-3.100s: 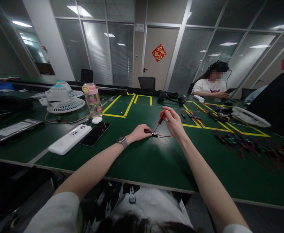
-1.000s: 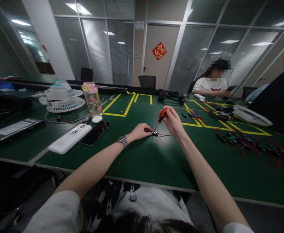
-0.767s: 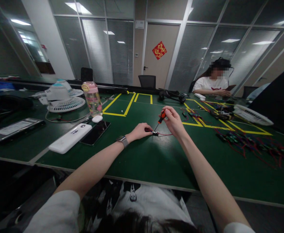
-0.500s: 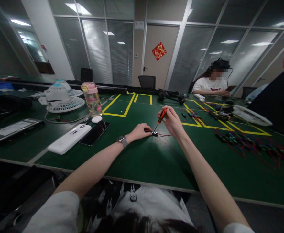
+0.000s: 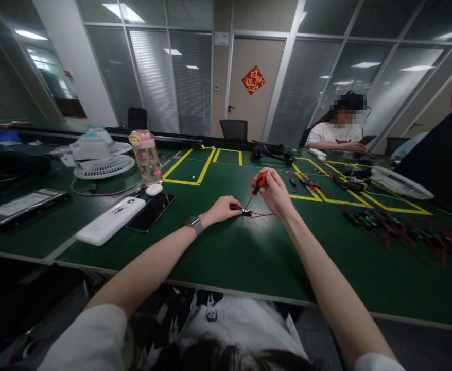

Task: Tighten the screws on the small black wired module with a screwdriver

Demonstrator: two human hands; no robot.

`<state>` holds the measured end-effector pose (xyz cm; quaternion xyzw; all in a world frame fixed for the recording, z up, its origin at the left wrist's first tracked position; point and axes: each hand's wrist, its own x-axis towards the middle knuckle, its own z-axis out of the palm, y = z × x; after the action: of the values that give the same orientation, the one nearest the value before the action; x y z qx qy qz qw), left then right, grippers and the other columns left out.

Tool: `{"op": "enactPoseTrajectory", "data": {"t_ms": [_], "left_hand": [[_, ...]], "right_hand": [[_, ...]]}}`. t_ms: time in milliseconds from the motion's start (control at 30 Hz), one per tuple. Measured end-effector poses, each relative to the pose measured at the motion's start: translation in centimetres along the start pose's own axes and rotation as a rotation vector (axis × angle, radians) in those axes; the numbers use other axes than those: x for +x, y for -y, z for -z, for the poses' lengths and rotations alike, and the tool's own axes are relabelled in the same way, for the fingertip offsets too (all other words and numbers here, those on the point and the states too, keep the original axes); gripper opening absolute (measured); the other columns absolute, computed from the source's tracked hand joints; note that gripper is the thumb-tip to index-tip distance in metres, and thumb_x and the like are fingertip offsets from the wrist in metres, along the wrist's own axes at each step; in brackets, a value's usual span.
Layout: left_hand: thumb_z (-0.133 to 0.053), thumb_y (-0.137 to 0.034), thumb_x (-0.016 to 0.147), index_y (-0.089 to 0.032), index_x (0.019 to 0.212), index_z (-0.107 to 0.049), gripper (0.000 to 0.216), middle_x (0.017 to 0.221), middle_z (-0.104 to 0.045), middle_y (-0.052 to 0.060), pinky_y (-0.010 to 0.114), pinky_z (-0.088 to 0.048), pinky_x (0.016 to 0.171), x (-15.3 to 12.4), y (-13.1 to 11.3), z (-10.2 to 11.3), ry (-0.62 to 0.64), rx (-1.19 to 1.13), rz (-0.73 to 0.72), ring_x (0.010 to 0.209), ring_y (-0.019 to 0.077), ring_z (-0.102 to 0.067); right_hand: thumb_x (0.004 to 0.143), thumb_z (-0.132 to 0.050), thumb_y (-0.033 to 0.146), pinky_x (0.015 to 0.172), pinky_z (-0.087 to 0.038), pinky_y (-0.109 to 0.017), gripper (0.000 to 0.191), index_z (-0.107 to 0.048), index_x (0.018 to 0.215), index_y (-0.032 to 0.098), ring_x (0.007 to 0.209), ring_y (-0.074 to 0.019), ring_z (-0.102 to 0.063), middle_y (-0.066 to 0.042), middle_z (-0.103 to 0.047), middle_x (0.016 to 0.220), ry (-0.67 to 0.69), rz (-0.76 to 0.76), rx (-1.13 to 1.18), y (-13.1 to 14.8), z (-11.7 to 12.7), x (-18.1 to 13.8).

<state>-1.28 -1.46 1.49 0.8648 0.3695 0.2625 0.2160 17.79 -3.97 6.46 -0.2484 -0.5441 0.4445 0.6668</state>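
- The left hand (image 5: 226, 209) has its fingertips closed at the left end of a small black module (image 5: 246, 212), which lies on the green worktop (image 5: 241, 263) between the two hands.
- The right hand (image 5: 275, 191) grips an orange-and-black screwdriver (image 5: 259, 184), tilted, its tip down at the module.
- Thin wires (image 5: 262, 215) run from the module toward the right hand.
- Room: a stretch of worktop runs from the hands back to the near edge, beneath both forearms; beyond them, more green surface reaches yellow tape (image 5: 183, 183).
- Left of the left hand, a black phone (image 5: 151, 212) lies just beside a white device (image 5: 111, 221); a bottle (image 5: 148, 159) stands behind them.
- Well right of the right hand, a wire bundle (image 5: 407, 232) spreads out.
- Writing: the white device bears a short dark mark, unclear. Far beyond the hands, a red diamond sign (image 5: 253, 80) shows gold Chinese characters, apparently 招财进宝.
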Motion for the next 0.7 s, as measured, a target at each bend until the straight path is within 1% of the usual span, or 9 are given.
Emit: {"op": "enactPoseTrajectory", "data": {"t_ms": [133,233,400,533,700], "left_hand": [[-0.074,-0.026,0.087,-0.017,0.1,-0.081,0.017,0.1,-0.075,0.007,0.028,-0.051,0.085,0.12,0.21,-0.14,-0.004,0.021,-0.007,0.093,0.0208,-0.068],[-0.074,-0.027,0.088,-0.017,0.1,-0.081,0.017,0.1,-0.075,0.007,0.029,-0.051,0.085,0.18,0.4,-0.23,-0.005,0.018,-0.012,0.093,0.0208,-0.068],[-0.074,-0.028,0.087,-0.018,0.099,-0.081,0.017,0.101,-0.075,0.007,0.03,-0.052,0.086,0.19,0.48,-0.24,-0.002,-0.005,-0.013,0.094,0.0211,-0.068],[-0.074,-0.027,0.088,-0.017,0.1,-0.08,0.017,0.101,-0.075,0.007,0.03,-0.051,0.087,0.09,0.29,-0.14,-0.004,-0.001,-0.006,0.094,0.0212,-0.068],[-0.074,-0.028,0.087,-0.018,0.099,-0.081,0.017,0.102,-0.075,0.007,0.03,-0.051,0.088,0.02,0.12,0.0,-0.001,0.018,-0.008,0.095,0.0215,-0.068]], "right_hand": [[0.075,-0.084,0.057,0.074,-0.057,-0.028,0.036,-0.066,0.089,0.029,0.077,-0.014,-0.06,0.003,-0.064,0.081,-0.027,0.009,0.001,-0.12,0.05,0.0],[0.077,-0.083,0.055,0.072,-0.057,-0.03,0.033,-0.066,0.09,0.029,0.071,-0.0142,-0.057,0.004,-0.059,0.075,-0.01,0.03,-0.052,-0.03,0.19,-0.04],[0.08,-0.076,0.059,0.073,-0.056,-0.031,0.036,-0.065,0.101,0.031,0.079,-0.0167,-0.062,0.001,-0.066,0.084,-0.004,-0.008,-0.051,-0.06,0.23,0.05],[0.081,-0.076,0.06,0.074,-0.056,-0.03,0.035,-0.064,0.092,0.029,0.077,-0.015,-0.062,0.002,-0.065,0.083,-0.015,0.0,-0.016,-0.16,0.13,0.15],[0.079,-0.079,0.058,0.068,-0.056,-0.029,0.034,-0.065,0.084,0.028,0.068,-0.0144,-0.057,0.003,-0.058,0.073,-0.004,0.036,-0.087,0.23,0.06,-0.02]]}}
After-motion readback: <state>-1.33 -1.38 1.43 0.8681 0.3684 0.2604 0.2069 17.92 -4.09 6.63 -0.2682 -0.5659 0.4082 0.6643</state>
